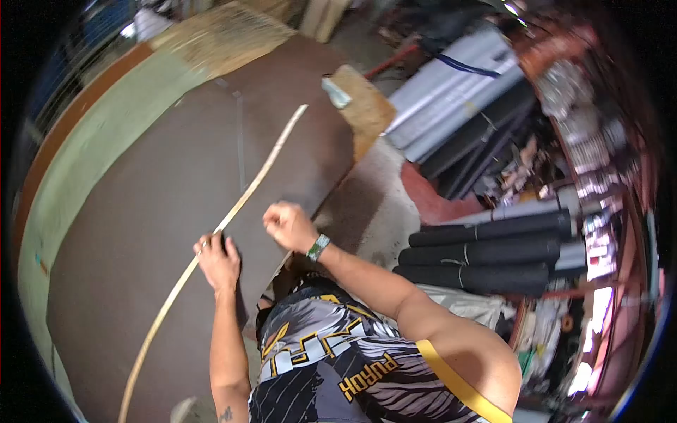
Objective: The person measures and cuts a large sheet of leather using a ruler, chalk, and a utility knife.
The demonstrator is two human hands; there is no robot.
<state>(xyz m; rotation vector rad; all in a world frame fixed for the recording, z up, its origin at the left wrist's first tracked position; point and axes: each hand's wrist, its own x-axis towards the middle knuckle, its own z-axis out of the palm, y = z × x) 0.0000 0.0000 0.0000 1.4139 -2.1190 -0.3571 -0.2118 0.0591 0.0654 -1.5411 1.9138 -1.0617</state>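
A long, thin wooden ruler [252, 189] lies across a wide brown sheet [141, 233]; it looks bowed in this wide-angle view. My left hand [218, 262], with a ring on it, presses the ruler against the sheet, its fingers bent over the strip. To the right of the ruler, apart from it, is my right hand [290, 225], slightly blurred over the sheet. Its fingers are curled together, and anything between them is hidden. A patterned band circles that wrist. A faint pale line [240, 141] runs along the sheet near its far part.
Beneath the sheet, a pale green table surface [67, 183] shows at the left, with bare board [226, 35] at the far end. Dark rolls [483, 254] are stacked at the right. Silvery wrapped rolls [451, 88] lie beyond the table's right edge.
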